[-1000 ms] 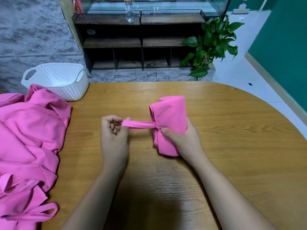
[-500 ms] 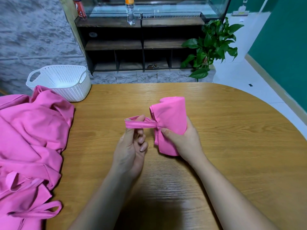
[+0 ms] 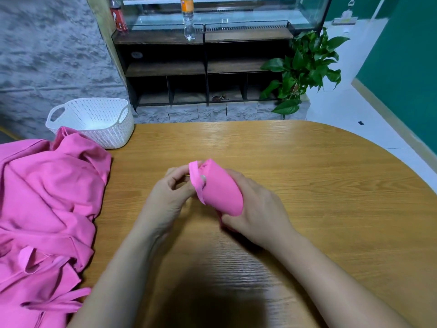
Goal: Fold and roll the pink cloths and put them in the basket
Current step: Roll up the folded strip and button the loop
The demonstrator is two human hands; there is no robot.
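A rolled pink cloth [image 3: 221,189] is held above the middle of the wooden table [image 3: 319,185]. My right hand [image 3: 257,209] grips the roll from the right and underneath. My left hand [image 3: 171,194] pinches the cloth's pink strap [image 3: 196,179], which runs over the roll's left end, with the thumb pressed against it. A heap of loose pink cloths [image 3: 45,209] covers the table's left side. The white perforated basket [image 3: 94,121] stands behind that heap at the table's far left corner, and nothing shows inside it.
Behind the table stands a dark wooden shelf unit [image 3: 203,67] with bottles on top. A potted green plant [image 3: 305,72] sits at its right. The table's rounded edge curves along the right, with white floor beyond it.
The strap, earlier stretched out to the left, now lies wrapped against the roll's left end. My left hand moved right to the roll, and my right hand tilted the roll.
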